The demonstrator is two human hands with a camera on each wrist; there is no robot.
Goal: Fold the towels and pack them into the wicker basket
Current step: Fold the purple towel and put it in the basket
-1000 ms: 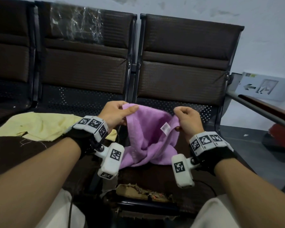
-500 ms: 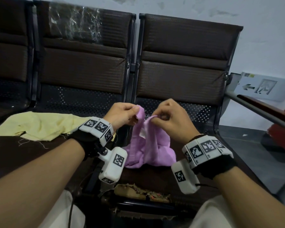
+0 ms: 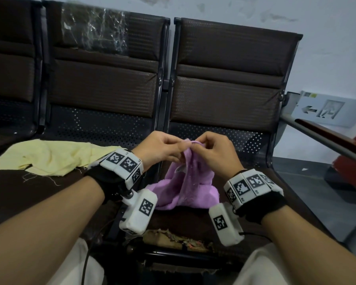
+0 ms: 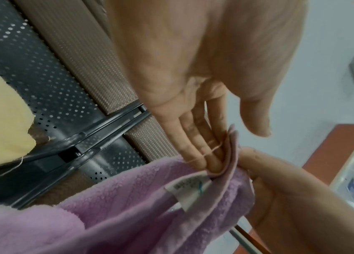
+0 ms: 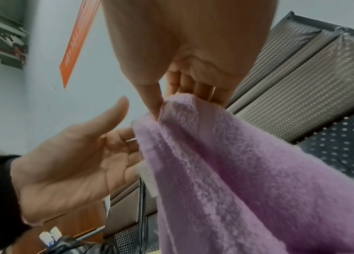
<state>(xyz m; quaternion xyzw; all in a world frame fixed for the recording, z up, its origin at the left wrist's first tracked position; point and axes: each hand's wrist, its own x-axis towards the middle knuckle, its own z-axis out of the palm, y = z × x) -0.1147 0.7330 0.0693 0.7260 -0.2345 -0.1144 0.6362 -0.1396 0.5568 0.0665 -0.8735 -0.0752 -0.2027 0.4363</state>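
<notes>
Our right hand (image 3: 213, 153) pinches the top edge of the purple towel (image 3: 190, 188) between thumb and curled fingers. Our left hand (image 3: 158, 150) meets it there: in the left wrist view its fingers (image 4: 202, 146) lie nearly straight against the doubled hem with the thumb standing off, so it seems to press the cloth rather than grip it, though the head view hides the contact. The towel hangs from this joined edge and its lower part rests bunched on the seat (image 3: 193, 223) of the brown bench chair in front of us.

We judge the step to be the first fold, with two corners brought together. Next we need the left hand to take one of the matched corners so the edge can be drawn taut and laid flat. No wicker basket shows in any view.

A white care label (image 4: 188, 189) is sewn into the hem; its print is too blurred to read. A yellow towel (image 3: 49, 157) lies unfolded on the seat to our left. Beyond the armrest a grey wall sign (image 3: 325, 110) bears a left arrow and a pictogram.
</notes>
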